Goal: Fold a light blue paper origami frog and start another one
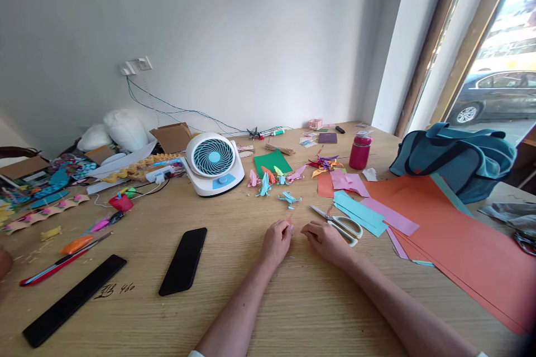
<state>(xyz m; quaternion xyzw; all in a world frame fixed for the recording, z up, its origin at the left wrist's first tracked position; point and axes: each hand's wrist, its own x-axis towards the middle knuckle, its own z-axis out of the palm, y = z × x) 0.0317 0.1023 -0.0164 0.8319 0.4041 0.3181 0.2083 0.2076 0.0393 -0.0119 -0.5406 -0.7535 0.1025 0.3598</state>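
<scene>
My left hand (277,242) rests on the wooden table with its fingers curled together. Opposite it, my right hand (329,241) is also closed, fingertips pointing toward the left across a small gap. Whatever either holds, if anything, is hidden or too small to make out. White-handled scissors (345,227) lie partly behind my right hand. Just beyond the hands is a blue folded paper figure (288,198), and farther back stand several more, including a blue one (264,184) and a pink one (297,173). Blue paper strips (360,213) lie right of the scissors.
A white fan (214,164) stands at the back left. A black phone (184,261) and a black bar (75,298) lie to the left. Rightward are large orange sheets (464,240), a blue bag (452,159) and a red flask (359,152).
</scene>
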